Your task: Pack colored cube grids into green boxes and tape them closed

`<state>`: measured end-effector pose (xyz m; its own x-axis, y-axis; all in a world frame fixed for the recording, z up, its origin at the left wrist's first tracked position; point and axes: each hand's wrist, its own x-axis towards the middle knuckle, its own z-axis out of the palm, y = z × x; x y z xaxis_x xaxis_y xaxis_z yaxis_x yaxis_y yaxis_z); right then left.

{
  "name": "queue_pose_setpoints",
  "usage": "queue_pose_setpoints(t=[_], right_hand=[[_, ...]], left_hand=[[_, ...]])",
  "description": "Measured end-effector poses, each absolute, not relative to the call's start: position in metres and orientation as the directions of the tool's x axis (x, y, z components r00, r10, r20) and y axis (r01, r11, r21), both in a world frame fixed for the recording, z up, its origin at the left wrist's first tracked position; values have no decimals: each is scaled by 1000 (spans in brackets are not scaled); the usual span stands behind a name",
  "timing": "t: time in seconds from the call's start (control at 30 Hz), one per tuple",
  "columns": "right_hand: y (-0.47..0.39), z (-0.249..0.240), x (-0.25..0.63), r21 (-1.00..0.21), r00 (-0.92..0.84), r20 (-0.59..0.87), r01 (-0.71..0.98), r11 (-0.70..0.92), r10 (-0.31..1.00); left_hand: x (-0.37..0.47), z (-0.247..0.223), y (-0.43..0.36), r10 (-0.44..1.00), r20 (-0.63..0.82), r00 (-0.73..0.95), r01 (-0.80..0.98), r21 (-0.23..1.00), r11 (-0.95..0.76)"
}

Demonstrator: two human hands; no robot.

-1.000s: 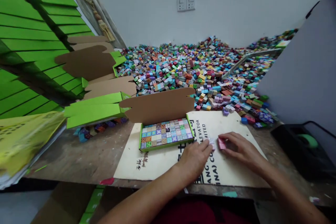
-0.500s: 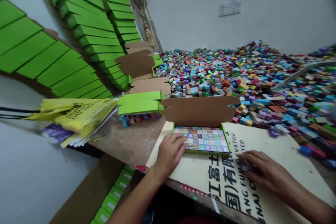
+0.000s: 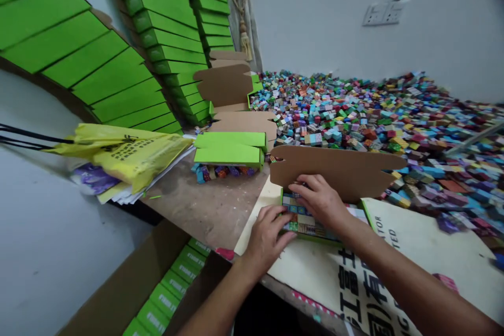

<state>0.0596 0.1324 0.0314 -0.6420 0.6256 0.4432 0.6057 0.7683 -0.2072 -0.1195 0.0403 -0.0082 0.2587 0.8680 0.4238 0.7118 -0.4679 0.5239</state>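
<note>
A shallow green-edged cardboard box [image 3: 323, 239] stands on the printed board, its brown lid [image 3: 338, 168] raised at the back. Rows of small patterned blocks [image 3: 305, 219] lie inside, partly covered by my hands. Over the box's far left corner, my right hand [image 3: 325, 202] has its fingers bent down around a small patterned block, mostly hidden under the fingertips. My left hand [image 3: 268, 239] rests at the near left corner, thumb and fingers apart, fingertips touching the box's edge and blocks.
Loose colourful blocks [image 3: 354, 115] are heaped along the wall. Another green box [image 3: 230, 149] sits left, near a yellow bag [image 3: 134, 155]. Green boxes [image 3: 165, 31] are stacked behind; a carton of green boxes [image 3: 169, 294] stands below the table edge. A pink block [image 3: 447, 282] lies on the printed board [image 3: 425, 241].
My right hand has moved left from the printed board into the box's far left corner. My left hand stays by the near left corner. The view has shifted left.
</note>
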Motion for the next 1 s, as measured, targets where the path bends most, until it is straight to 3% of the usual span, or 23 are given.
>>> queue_pose_setpoints(t=[0.1,0.33,0.53,0.7,0.83,1.0], right_hand=[[132,20,42,-87,-707,418,593,800,570],[131,16,44,-87,-709,380,612,786,593],[130,38,43,104,-688,311,710,696,656],[129,32,36,163,-672,332,732,661,662],[131,16,31,169,-641,375,758,630,670],[127,14,30,57,-639,317,750,658,701]], left_hand=[[-120,-10,39,873,420,250,704,540,-461],[-121,-13,39,873,415,255,680,565,-467],[-121,-14,38,864,438,250,689,546,-476],[-119,-12,37,865,437,246,701,536,-470],[-119,-13,37,853,461,243,701,525,-483],[-120,-13,36,852,456,256,699,522,-489]])
